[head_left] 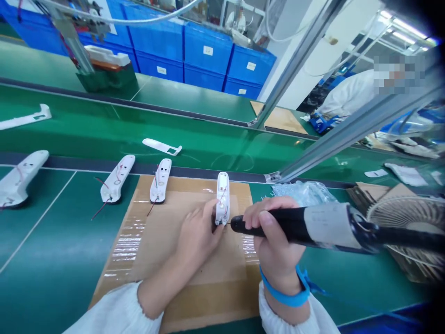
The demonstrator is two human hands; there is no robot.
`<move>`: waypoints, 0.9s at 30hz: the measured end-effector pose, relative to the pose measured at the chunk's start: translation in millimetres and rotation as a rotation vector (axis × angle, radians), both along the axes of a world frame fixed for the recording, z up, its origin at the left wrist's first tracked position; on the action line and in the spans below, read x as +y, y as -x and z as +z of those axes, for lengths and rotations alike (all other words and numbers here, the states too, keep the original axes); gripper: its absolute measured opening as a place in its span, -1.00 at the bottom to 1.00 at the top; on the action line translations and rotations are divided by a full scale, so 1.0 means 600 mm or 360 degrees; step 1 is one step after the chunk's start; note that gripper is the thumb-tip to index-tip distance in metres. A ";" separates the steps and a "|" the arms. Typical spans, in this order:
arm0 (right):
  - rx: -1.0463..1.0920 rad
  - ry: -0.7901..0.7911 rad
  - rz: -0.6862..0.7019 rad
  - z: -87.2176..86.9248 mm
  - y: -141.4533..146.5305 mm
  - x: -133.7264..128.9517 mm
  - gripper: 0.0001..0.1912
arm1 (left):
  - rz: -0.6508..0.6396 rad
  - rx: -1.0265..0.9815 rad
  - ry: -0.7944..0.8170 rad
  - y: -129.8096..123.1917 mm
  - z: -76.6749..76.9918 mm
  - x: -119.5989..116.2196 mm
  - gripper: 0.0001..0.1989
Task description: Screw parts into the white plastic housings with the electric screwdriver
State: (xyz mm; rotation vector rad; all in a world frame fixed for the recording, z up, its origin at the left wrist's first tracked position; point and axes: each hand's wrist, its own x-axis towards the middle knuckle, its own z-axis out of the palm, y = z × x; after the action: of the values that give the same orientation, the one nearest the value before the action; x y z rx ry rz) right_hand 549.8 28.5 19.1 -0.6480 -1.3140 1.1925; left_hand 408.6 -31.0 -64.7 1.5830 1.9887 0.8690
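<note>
My left hand (196,234) steadies the near end of a white plastic shell (222,197) with thin wires inside, lying on a brown cardboard mat (156,241). My right hand (274,241), with a blue wrist strap, grips a black electric screwdriver (313,227) held sideways, its tip touching the shell's near end. Two similar white shells (161,180) (117,178) lie further left near the mat's far edge.
Another shell (19,178) lies at far left. White flat parts (162,146) (26,118) rest on the green conveyor belt (215,139). A small fan (406,218) on cardboard and a plastic bag (306,191) sit right. Blue crates (208,58) line the back. A co-worker in white (351,95) sits beyond the metal frame.
</note>
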 end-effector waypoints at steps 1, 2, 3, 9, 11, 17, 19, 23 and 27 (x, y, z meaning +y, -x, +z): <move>-0.0019 -0.0021 -0.0007 -0.005 0.003 0.000 -0.86 | 0.0006 -0.0006 -0.0001 -0.001 0.001 0.000 -0.46; -0.0029 -0.0039 -0.0011 -0.007 0.005 0.001 -0.86 | 0.0011 -0.0009 0.0010 -0.003 0.002 0.001 -0.46; -0.0034 -0.0053 -0.0011 -0.009 0.008 0.002 -0.86 | 0.0015 -0.0007 0.0031 -0.004 0.004 0.002 -0.47; -0.0036 -0.0056 -0.0037 -0.010 0.019 0.007 -0.87 | -0.0020 0.0029 0.0186 -0.007 0.018 0.006 -0.45; -0.0047 -0.0054 -0.0054 -0.011 0.022 0.008 -0.86 | -0.0029 0.0028 0.0213 -0.007 0.020 0.007 -0.46; -0.0131 -0.0028 -0.0059 -0.017 0.028 0.012 -0.85 | -0.0034 0.0041 0.0235 -0.005 0.024 0.009 -0.45; -0.0150 -0.0025 -0.0032 -0.019 0.029 0.013 -0.84 | -0.0040 0.0050 0.0254 -0.005 0.025 0.008 -0.44; -0.0189 -0.0007 -0.0033 -0.020 0.034 0.019 -0.81 | -0.0035 0.0074 0.0233 -0.005 0.021 0.008 -0.42; -0.0197 0.0012 -0.0065 -0.019 0.036 0.027 -0.80 | -0.0032 0.0069 0.0211 -0.006 0.019 0.008 -0.41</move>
State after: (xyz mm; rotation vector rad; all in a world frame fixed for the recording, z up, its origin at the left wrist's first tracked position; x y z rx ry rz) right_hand 528.3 44.5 7.7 -0.7608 -1.3932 1.1397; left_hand 412.2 -26.3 -53.3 1.5564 2.0123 0.6858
